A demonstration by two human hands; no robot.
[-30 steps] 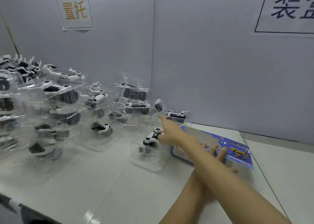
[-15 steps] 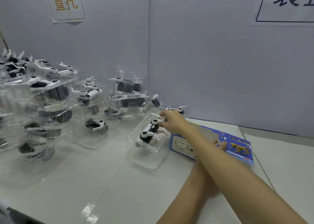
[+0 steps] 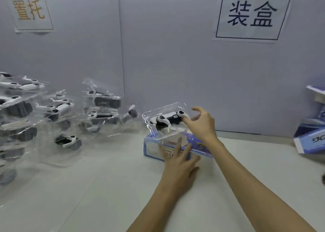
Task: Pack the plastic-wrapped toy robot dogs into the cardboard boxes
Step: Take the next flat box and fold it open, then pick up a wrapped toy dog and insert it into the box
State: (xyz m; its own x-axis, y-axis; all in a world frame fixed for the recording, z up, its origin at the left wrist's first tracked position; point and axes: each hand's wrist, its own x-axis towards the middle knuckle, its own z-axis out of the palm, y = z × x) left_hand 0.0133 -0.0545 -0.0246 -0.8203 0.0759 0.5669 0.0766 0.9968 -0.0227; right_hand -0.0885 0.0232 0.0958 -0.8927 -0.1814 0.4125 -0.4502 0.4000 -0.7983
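Note:
A black-and-white toy robot dog in a clear plastic shell hangs just above a blue cardboard box that lies on the white table. My right hand pinches the shell at its right end, fingers curled round it. My left hand rests on the box's near side with straight fingers spread over its top. More wrapped dogs are piled at the left against the wall.
Stacks of clear-shelled dogs fill the table's left side. At the right edge lie more blue boxes. Grey partition walls with two paper signs close off the back.
My right hand has lifted the wrapped dog off the table and carried it right, over the blue box. My left hand stays on the box. The view has swung right.

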